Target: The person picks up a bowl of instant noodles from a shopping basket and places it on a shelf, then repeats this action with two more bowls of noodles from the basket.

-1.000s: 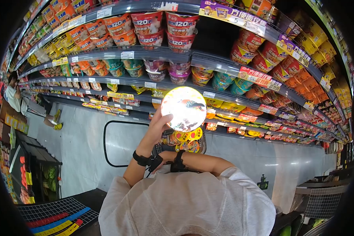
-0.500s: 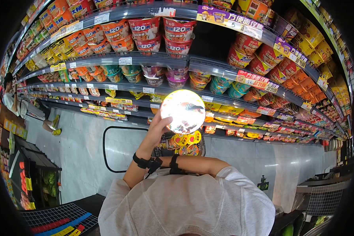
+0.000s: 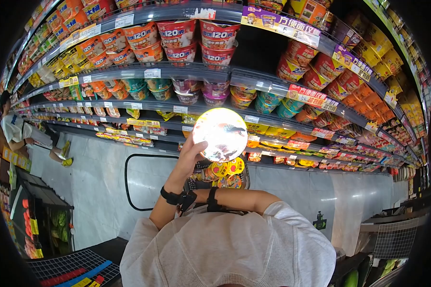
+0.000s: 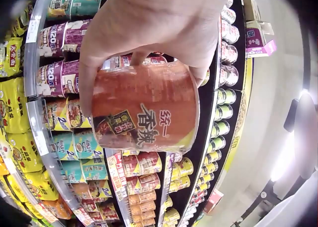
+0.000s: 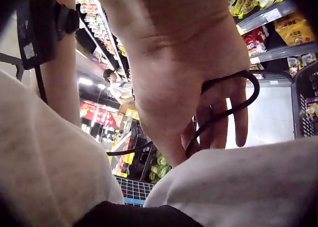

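Up at twelve o'clock from my chest, my left hand [image 3: 190, 152] has its fingers wrapped round the side of an orange-red noodle bowl [image 3: 220, 135], and wow, the lid is pure glare from above. The bowl blocks part of the lower shelves [image 3: 263, 86], which curve from nine o'clock right over to three, crammed with stacked tubs and packets. Right hand [image 5: 184, 78] is just open, fingers hanging loose, with a black cable [image 5: 254, 88] looping across it. My right forearm [image 3: 246, 198] lies across my front, its far end hidden around my left wrist, so the head view can't really show that hand.

As for containers, just below the bowl, at six o'clock, there's a dark basket [image 3: 247, 181] holding yellow-lidded tubs [image 3: 235, 166], partly covered by my arms. Next to it, at eight, a black rounded frame [image 3: 126, 182] over the floor. Some other shopper [image 3: 15, 129] is way out at nine.
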A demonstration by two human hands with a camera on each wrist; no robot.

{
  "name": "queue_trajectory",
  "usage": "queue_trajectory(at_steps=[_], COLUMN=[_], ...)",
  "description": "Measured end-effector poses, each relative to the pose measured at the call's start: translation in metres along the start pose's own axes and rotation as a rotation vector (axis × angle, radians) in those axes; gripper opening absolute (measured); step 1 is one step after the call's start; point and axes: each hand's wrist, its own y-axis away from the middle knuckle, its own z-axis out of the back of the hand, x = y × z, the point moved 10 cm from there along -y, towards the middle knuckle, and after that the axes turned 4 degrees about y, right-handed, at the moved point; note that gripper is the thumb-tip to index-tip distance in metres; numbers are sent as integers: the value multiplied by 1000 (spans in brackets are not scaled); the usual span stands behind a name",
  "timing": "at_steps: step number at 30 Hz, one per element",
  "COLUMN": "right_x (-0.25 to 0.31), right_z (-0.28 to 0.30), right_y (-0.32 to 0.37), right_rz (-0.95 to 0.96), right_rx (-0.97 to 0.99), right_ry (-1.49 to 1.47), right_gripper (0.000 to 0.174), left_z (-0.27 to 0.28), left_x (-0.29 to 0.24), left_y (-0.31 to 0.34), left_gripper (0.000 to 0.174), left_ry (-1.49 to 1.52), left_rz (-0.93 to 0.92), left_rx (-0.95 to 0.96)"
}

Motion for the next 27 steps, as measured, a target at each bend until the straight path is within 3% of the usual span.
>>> queue_trajectory(at_steps=[2, 4, 5, 8, 13, 14, 16, 20, 22, 23, 27], right_x=[-21, -65, -70, 1, -55, -56, -10, -34, -73, -84, -44], right_z=[-9, -35, -36, -18, -14, -12, -8, 13, 57, 80, 156], right_y=[-10, -26, -17, 10, 13, 11, 7, 10, 11, 29, 118], right_rz=[-7, -324, -325, -247, -199, -177, -222, -193, -368, -389, -393], right_rx=[40, 289, 290, 22, -49, -64, 31, 101, -145, -322, -625], right_ry=[-82, 187, 185, -258, -137, -116, 264, 184, 626, 632, 562], right_gripper=[35, 30, 30, 29, 32, 33, 43, 47, 60, 59, 64], left_z=[-4, -4, -3, -3, -5, -2, -3, -5, 0, 3, 6], left_x=[-3, -5, -4, -3, -7, -7, -8, -15, -15, -14, -24], left_y=[3, 4, 4, 6, 11, 11, 12, 14, 13, 12, 11], left_gripper=[66, 62, 62, 65, 68, 67, 67, 65, 66, 65, 62], left_ry=[-7, -13, -8, 12, 22, 28, 33, 24, 22, 16, -29], left_rz=[-14, -28, -29, -19, -23, -27, -36, -53, -66, -67, -141], left_rx=[-4, -8, -7, -2, 21, 12, 8, 9, -6, -21, -32])
